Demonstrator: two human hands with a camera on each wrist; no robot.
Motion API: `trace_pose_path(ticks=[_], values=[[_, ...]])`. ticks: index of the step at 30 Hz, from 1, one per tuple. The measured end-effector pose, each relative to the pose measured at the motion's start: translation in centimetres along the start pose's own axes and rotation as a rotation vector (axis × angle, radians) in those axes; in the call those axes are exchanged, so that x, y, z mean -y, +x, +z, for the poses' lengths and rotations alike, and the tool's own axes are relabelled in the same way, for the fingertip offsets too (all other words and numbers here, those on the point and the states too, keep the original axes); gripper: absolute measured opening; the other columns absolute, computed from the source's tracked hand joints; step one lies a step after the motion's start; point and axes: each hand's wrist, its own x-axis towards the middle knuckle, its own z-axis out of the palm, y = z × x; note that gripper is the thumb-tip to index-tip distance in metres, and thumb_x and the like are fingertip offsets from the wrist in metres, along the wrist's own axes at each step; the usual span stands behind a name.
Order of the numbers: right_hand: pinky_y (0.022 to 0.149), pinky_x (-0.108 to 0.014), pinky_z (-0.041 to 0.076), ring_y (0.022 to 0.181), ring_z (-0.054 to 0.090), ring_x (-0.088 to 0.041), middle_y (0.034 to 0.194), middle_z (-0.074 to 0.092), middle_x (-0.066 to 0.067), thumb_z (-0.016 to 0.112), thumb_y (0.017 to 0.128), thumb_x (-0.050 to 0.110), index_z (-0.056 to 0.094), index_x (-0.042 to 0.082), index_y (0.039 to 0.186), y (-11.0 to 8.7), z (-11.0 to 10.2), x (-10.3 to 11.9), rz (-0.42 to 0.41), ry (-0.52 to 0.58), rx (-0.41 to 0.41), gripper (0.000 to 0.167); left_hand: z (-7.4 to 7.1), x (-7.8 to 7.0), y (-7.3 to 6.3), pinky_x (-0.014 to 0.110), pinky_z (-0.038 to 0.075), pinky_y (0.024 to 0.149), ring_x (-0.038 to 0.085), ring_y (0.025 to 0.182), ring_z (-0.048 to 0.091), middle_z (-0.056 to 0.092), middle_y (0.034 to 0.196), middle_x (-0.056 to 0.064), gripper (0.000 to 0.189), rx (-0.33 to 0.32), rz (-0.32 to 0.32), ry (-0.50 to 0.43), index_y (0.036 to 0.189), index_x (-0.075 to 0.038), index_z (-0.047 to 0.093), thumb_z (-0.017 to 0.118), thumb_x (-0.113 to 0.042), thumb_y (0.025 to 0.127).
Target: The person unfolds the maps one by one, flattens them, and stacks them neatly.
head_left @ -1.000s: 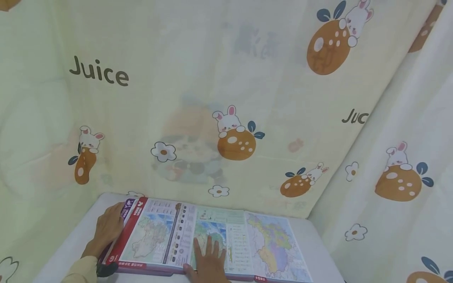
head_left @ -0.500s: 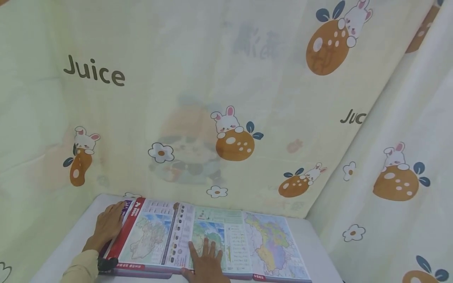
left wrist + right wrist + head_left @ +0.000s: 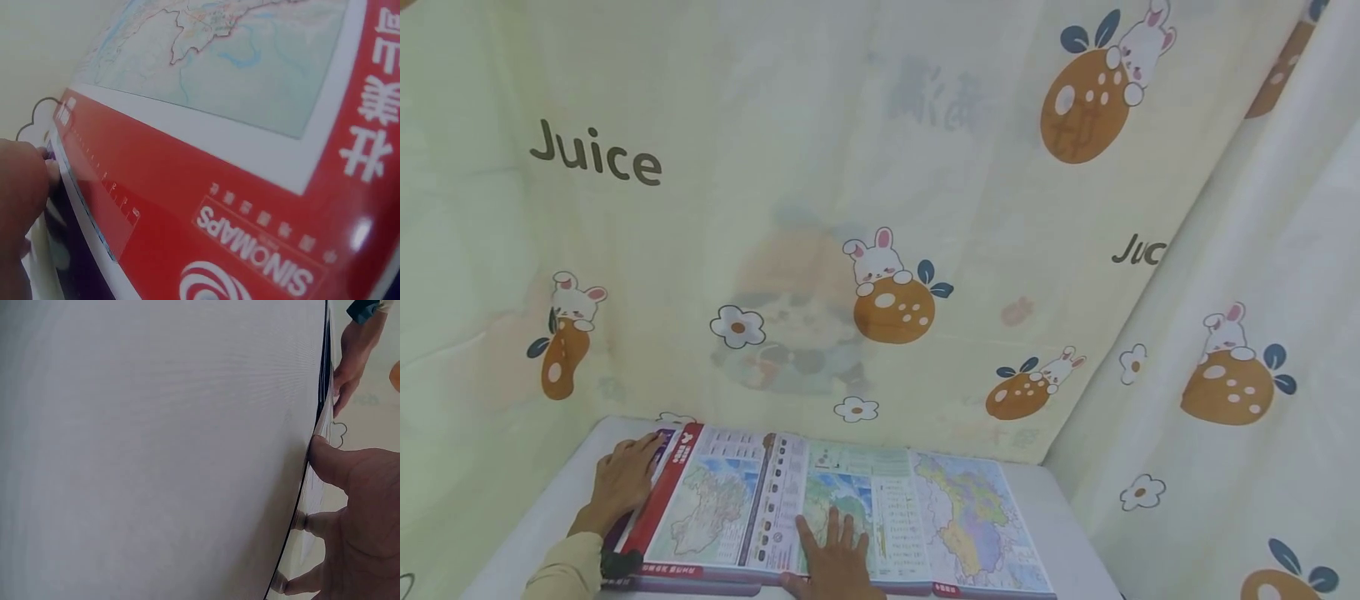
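A glossy red-bordered map (image 3: 703,508), marked SINOMAPS in the left wrist view, lies flat at the left. Beside it are a green-topped map panel (image 3: 880,462) and a pastel-coloured map panel (image 3: 973,517); I cannot tell whether they are joined. A purple strip (image 3: 658,446) shows beneath the red edge. My left hand (image 3: 625,479) rests along that strip and the red border, its fingers fairly straight and pointing away. My right hand (image 3: 835,554) lies spread on the lower part of the green-topped panel, fingers straight, with the thumb at the near edge.
The maps lie on a white table (image 3: 1075,533), whose surface shows to the left and right of them. A pale curtain (image 3: 790,192) printed with rabbits and orange fruit hangs close behind and on both sides. A dark band (image 3: 621,562) sits by my left wrist.
The whole scene has shifted slightly left in the view. My right hand has slid a little toward the near edge of the panel. The left hand stays on the left edge.
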Motion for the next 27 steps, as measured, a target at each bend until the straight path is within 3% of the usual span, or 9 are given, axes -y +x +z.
trace_pose_path(ticks=[13,19,27], values=[[0.113,-0.081,0.042,0.151,0.044,-0.061,0.168,0.042,-0.033,0.058,0.099,0.075,0.043,0.03,0.168,-0.2,-0.2,0.1,0.003,-0.002,0.007,0.084,-0.2,0.1,-0.8,0.078,0.045,0.106,0.056,0.134,0.052,0.057,0.151,0.033,0.049,0.01,0.032,0.022,0.149,0.005,0.058,0.062,-0.011,0.102],[0.112,-0.08,0.044,0.151,0.045,-0.059,0.168,0.044,-0.032,0.056,0.1,0.075,0.043,0.03,0.168,-0.4,-0.3,0.2,0.0,-0.035,0.002,0.082,-0.1,0.4,-2.0,0.077,0.046,0.105,0.054,0.132,0.054,0.06,0.15,0.032,0.049,0.001,0.048,0.035,0.149,0.003,0.06,0.064,-0.012,0.102],[0.115,-0.084,0.037,0.155,0.038,-0.063,0.171,0.038,-0.034,0.061,0.098,0.073,0.04,0.031,0.169,-0.1,0.0,-0.1,0.016,0.063,0.023,0.085,-0.7,0.1,-4.7,0.078,0.045,0.106,0.054,0.132,0.056,0.063,0.148,0.031,0.051,-0.025,0.066,0.023,0.149,0.001,0.061,0.068,-0.014,0.1]])
